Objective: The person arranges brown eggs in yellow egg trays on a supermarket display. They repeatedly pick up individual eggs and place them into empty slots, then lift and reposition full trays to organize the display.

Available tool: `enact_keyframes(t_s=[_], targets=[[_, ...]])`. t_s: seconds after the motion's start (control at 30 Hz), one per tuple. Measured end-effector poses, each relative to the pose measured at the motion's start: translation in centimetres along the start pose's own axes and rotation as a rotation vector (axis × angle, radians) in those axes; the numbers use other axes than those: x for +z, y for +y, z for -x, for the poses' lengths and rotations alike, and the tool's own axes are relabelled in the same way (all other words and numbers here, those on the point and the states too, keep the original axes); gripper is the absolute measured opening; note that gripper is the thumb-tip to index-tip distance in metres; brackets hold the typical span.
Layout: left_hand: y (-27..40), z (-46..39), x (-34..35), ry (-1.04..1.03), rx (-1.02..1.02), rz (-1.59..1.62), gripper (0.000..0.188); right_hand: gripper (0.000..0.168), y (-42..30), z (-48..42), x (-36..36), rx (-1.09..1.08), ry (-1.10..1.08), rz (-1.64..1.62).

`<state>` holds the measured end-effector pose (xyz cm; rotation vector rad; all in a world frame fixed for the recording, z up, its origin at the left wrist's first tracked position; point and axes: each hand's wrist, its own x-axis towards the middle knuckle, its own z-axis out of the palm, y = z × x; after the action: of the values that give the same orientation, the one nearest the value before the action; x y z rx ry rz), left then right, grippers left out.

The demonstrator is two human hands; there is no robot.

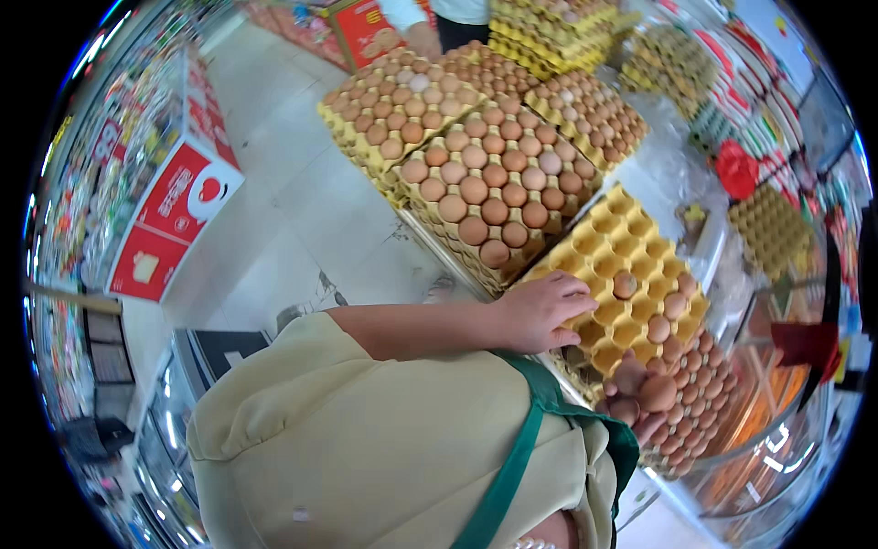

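Observation:
Before me lies a yellow moulded egg tray, most of its cups bare. One egg sits near its middle, and a few more eggs line its right side. My left hand rests palm down at the tray's left edge, fingers apart, with nothing in them. Cupped at the tray's near right corner, my right hand holds several brown eggs. Part of that hand is hidden by the eggs and my green apron strap. A filled egg tray lies partly beneath, to the right.
Stacked full egg trays stand left of and beyond the yellow tray. Another person is at the far side. Empty trays and clear plastic lie right. A red-sided display bin stands left on the tiled floor.

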<state>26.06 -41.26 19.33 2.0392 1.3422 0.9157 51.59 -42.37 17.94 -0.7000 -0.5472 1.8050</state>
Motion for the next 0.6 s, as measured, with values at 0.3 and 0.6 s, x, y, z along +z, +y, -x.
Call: enact_keyframes(t_s=[0.3,0.6], targets=[[-2.5,1.7,1.7,0.027,0.009,-0.219,0.065,0.075,-1.8,-2.6,-0.7,-0.02,-0.054,-0.011],[-2.4,1.0,-0.7,0.313,0.056,-0.158,0.052,0.066,-2.9,-4.2,-1.1,-0.018,-0.09,-0.095]])
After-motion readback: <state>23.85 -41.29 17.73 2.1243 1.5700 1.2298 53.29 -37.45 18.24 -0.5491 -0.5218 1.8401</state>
